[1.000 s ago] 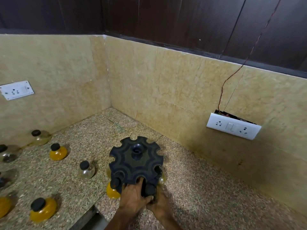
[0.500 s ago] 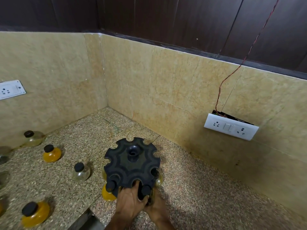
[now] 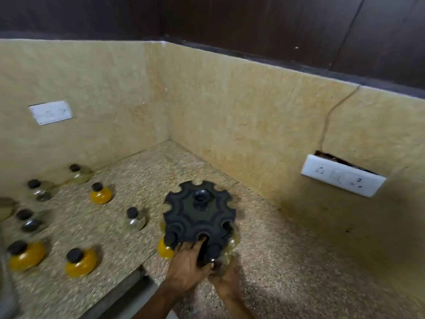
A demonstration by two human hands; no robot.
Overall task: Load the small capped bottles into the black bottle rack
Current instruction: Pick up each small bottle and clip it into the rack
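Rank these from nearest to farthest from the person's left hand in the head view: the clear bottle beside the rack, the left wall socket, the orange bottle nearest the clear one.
1. Clear bottle, just left of the rack.
2. Orange bottle, farther back-left.
3. Left wall socket, up on the left wall.

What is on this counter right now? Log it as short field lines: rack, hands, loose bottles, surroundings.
rack: black bottle rack on the speckled counter, near slots hold capped bottles
left hand: left hand on the rack's near edge
right hand: right hand under a clear bottle at the near rim
loose bottles: several left of the rack, among them an orange bottle
surroundings: white socket on the right wall
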